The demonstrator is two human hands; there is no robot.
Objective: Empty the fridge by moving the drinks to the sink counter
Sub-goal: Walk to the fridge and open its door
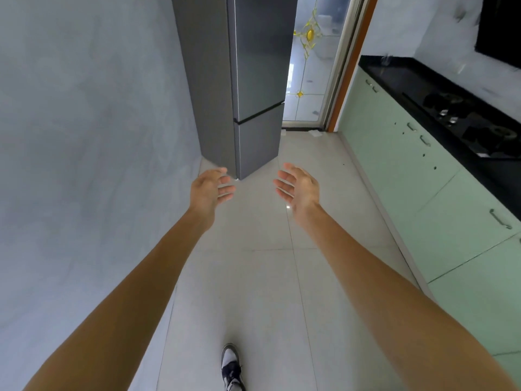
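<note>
Fridge (253, 80) stands far ahead, slightly left, tall axis upright, both doors closed; drinks not visible, presumably inside. Left hand (210, 190) and right hand (298, 187) both stretched forward, each grip released, fingers spread, holding nothing. Left hand nearer fridge's near corner; right hand lines up with door front. Black desk (394, 77) with hob runs along right, no sink visible. Judgement: door must open first.

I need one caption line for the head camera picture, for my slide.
Both empty hands, left hand and right hand, reach toward the closed grey fridge; green cabinets stand at the right.
</note>
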